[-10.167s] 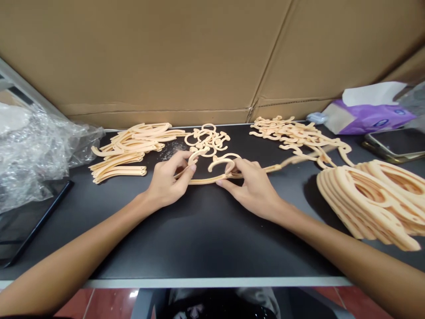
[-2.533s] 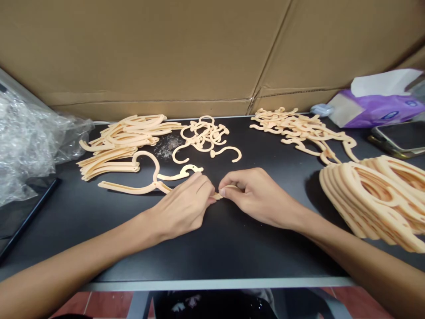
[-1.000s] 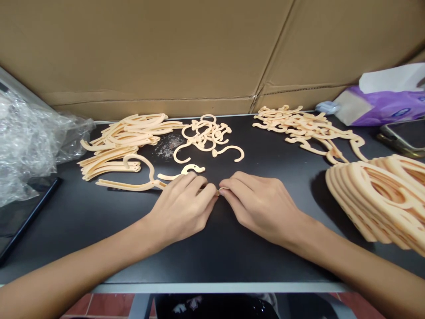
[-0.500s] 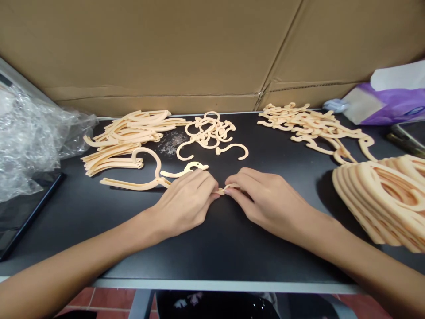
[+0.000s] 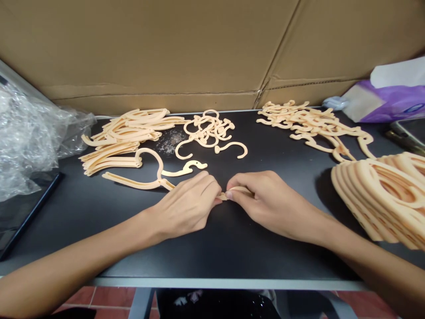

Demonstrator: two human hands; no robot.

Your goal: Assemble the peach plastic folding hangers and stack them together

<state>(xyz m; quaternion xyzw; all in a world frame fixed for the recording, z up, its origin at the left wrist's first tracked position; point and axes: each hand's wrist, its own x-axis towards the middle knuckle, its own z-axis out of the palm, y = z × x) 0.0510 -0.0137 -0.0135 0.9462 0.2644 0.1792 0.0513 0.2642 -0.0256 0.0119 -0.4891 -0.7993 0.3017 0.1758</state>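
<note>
A cream plastic clothes hanger [image 5: 133, 180] with a curved hook lies on the black table, pointing left. My left hand [image 5: 187, 204] is closed over its right arm, hiding most of that side; the tip shows at the fingertips. Between the thumb and fingers of my right hand [image 5: 268, 199] is a small curved cream piece [image 5: 241, 189], its end meeting the hanger arm's tip. Whether the two are joined I cannot tell. Just beyond my left knuckles lies a loose wavy cream piece [image 5: 186, 169].
Hanger arms [image 5: 122, 133] are piled at the back left, loose hooks [image 5: 209, 130] at the back middle, wavy pieces [image 5: 308, 119] at the back right. Stacked hanger parts [image 5: 372, 195] stand right. Clear plastic wrap [image 5: 29, 133] and a dark tablet-like slab [image 5: 29, 217] lie left; a purple tissue pack [image 5: 392, 102] sits far right.
Both hands have shifted slightly, with my right fingers now pressed nearer the hanger arm's tip. The hanger has slid a little to the right, and more of the loose wavy piece shows.
</note>
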